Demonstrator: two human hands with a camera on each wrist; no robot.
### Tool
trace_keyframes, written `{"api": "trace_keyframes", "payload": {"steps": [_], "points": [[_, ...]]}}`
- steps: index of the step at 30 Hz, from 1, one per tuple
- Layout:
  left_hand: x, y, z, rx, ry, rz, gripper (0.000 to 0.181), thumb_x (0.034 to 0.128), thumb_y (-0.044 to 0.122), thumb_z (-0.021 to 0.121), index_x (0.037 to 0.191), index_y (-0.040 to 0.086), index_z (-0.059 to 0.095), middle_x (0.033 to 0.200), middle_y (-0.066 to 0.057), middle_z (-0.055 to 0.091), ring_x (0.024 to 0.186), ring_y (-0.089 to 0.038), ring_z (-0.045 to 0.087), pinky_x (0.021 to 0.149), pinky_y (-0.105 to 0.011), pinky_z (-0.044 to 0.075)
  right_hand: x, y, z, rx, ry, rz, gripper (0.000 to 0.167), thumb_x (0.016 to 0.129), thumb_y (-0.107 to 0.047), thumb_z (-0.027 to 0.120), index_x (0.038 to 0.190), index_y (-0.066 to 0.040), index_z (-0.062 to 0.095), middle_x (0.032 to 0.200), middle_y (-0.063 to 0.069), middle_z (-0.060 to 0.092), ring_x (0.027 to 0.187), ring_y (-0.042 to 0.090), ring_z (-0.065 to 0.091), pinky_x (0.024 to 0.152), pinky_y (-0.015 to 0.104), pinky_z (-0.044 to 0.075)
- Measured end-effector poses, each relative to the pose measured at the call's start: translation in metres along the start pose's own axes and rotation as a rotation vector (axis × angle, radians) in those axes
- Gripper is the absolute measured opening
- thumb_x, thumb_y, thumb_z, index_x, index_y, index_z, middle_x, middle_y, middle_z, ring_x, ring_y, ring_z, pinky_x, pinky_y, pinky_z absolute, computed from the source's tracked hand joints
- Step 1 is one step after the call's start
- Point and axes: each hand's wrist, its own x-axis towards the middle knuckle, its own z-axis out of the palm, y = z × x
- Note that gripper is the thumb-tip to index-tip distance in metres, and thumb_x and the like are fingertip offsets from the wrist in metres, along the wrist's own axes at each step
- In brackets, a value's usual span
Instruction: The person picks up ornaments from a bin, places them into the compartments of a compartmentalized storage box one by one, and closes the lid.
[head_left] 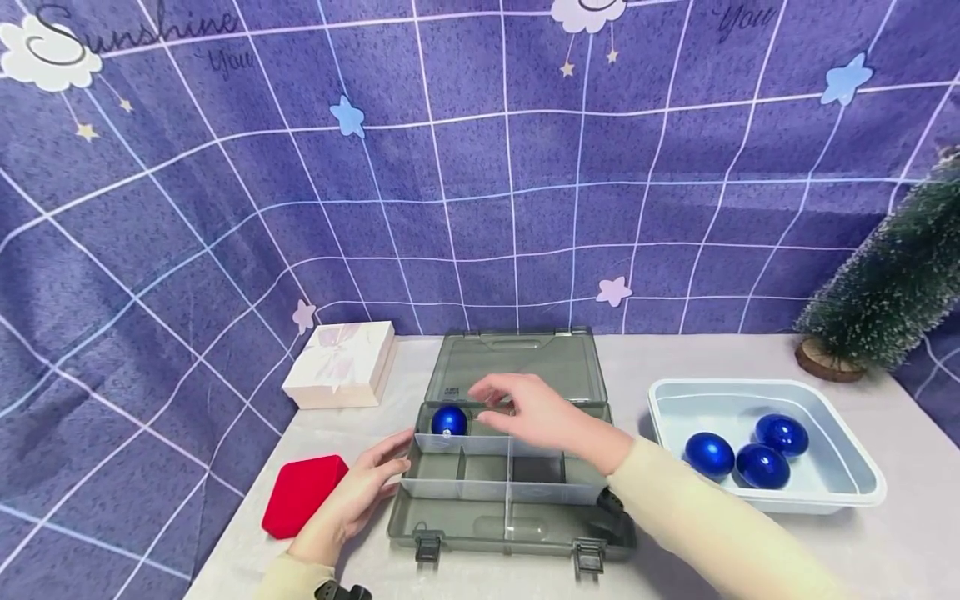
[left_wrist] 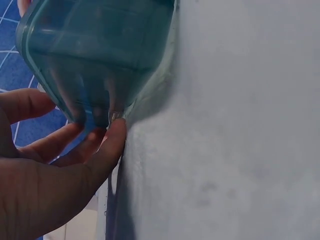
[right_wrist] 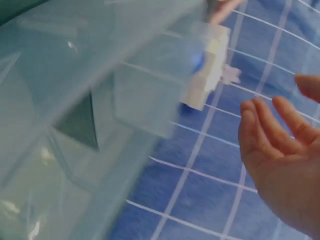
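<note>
A translucent grey-green compartment box (head_left: 450, 529) stands with its lid (head_left: 517, 367) tipped back. A shiny blue ball (head_left: 449, 421) sits in its back left compartment; in the right wrist view it is a partly hidden blue patch. My left hand (head_left: 367, 483) rests against the box's left side, its fingertips touching the wall, as the left wrist view also shows. Above the back row, my right hand (head_left: 536, 408) hovers just right of the ball, fingers loosely bent and holding nothing. Nothing lies between the right hand's fingers (right_wrist: 257, 135) in the right wrist view.
At the right is a pale blue tray (head_left: 847, 450) with three blue balls (head_left: 762, 465). A small frosted tree (head_left: 892, 275) stands behind it. A white gift box (head_left: 341, 367) and a red velvet box (head_left: 303, 496) lie on the left. Purple cloth (head_left: 480, 208) hangs behind.
</note>
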Motion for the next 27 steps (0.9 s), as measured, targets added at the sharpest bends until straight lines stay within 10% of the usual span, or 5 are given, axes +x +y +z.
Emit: {"api": "trace_keyframes", "payload": {"steps": [16, 27], "points": [[0.005, 0.000, 0.004, -0.005, -0.010, -0.004, 0.061, 0.0987, 0.008, 0.056, 0.156, 0.001, 0.037, 0.163, -0.022, 0.029, 0.147, -0.040, 0.027, 0.108, -0.058, 0.034, -0.117, 0.004, -0.095, 0.048, 0.091, -0.199, 0.041, 0.093, 0.000, 0.071, 0.134, -0.004, 0.062, 0.129, 0.003, 0.067, 0.115, 0.019, 0.064, 0.095, 0.035, 0.052], [0.002, 0.000, 0.000, -0.017, 0.003, -0.009, 0.059, 0.0991, 0.007, 0.056, 0.156, 0.002, 0.039, 0.162, -0.020, 0.032, 0.146, -0.038, 0.030, 0.107, -0.056, 0.035, -0.180, 0.057, -0.140, -0.033, 0.152, -0.027, 0.044, 0.091, 0.007, 0.070, 0.134, -0.002, 0.062, 0.130, 0.003, 0.066, 0.119, 0.009, 0.061, 0.096, 0.020, 0.047]]}}
